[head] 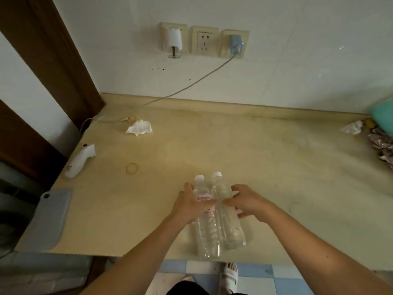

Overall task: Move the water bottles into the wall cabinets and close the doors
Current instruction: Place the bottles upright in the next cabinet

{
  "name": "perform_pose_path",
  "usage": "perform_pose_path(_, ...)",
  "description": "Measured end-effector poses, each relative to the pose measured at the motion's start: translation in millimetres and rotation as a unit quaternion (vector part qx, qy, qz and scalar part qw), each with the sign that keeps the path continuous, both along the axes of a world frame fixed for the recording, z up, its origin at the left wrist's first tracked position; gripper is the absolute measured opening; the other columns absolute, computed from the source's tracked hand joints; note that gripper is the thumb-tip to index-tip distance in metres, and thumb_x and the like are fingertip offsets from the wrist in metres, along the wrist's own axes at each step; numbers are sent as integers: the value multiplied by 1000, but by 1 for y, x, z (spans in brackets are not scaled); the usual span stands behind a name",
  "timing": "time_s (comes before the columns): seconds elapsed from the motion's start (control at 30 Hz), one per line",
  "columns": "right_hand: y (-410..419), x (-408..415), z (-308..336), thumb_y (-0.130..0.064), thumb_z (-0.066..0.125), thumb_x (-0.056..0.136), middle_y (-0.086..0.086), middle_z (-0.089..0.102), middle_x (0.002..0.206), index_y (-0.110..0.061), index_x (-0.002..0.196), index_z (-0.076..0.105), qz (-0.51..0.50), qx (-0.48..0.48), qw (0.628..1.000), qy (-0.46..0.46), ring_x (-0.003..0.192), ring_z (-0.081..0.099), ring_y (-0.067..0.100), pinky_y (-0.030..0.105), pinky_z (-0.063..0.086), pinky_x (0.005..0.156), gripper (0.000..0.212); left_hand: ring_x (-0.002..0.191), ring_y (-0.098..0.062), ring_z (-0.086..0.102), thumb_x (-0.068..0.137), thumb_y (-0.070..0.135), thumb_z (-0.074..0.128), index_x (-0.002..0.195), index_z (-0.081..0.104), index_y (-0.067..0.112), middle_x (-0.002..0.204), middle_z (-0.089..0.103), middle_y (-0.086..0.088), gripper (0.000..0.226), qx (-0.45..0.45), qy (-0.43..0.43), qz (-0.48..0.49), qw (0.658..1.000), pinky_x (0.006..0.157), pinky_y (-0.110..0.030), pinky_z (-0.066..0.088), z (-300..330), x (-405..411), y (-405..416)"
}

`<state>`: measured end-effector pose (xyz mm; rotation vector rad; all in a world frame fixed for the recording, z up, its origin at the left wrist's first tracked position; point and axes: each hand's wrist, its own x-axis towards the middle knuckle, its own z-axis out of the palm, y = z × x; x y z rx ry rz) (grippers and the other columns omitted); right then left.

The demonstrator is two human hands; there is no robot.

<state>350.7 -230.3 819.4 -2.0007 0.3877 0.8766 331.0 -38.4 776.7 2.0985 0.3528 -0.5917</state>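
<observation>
Two clear water bottles with white caps stand side by side near the front edge of the beige countertop point(265, 158). The left bottle point(207, 233) carries a red and white label; the right bottle point(229, 226) has no visible label. My left hand point(189, 206) wraps around the left bottle's upper body from the left. My right hand point(247, 202) grips the right bottle's upper body from the right. The bottles touch each other. No wall cabinet is in view.
A crumpled tissue point(139, 127), a white handheld device point(79, 160) and a rubber band point(132, 168) lie at the left. A grey cutting board point(45, 220) overhangs the left edge. Wall sockets with a cable point(202, 78) are behind. A teal object point(382, 116) and crumpled wrappers sit far right.
</observation>
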Motion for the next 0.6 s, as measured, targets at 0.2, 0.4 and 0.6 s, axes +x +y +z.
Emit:
perform_pose_path(0.2, -8, 12, -7, -35, 71, 92, 7, 59, 123, -14, 148, 39, -40, 9, 998, -50, 107, 64, 23, 38, 58, 88, 68, 112, -25, 61, 51, 80, 72, 135, 43, 11, 128, 56, -5, 112, 41, -12, -31, 999, 90, -39, 52, 0, 22, -13)
perform_pose_path(0.4, 8, 32, -24, -32, 66, 94, -5, 63, 95, -11, 145, 42, -85, 38, 992, -83, 81, 62, 8, 26, 48, 70, 60, 91, -13, 67, 52, 68, 79, 109, 54, 18, 103, 67, 4, 80, -3, -8, 62, 998, 63, -26, 47, 3, 25, -15)
perform_pose_path(0.6, 13, 49, -38, -24, 75, 88, 6, 66, 106, -13, 141, 50, -119, 61, 987, -91, 90, 66, 18, 25, 50, 72, 59, 92, -12, 70, 72, 23, 91, 128, 31, 25, 112, 65, 5, 82, -152, -13, 151, 977, 65, -20, 53, 4, 27, -20)
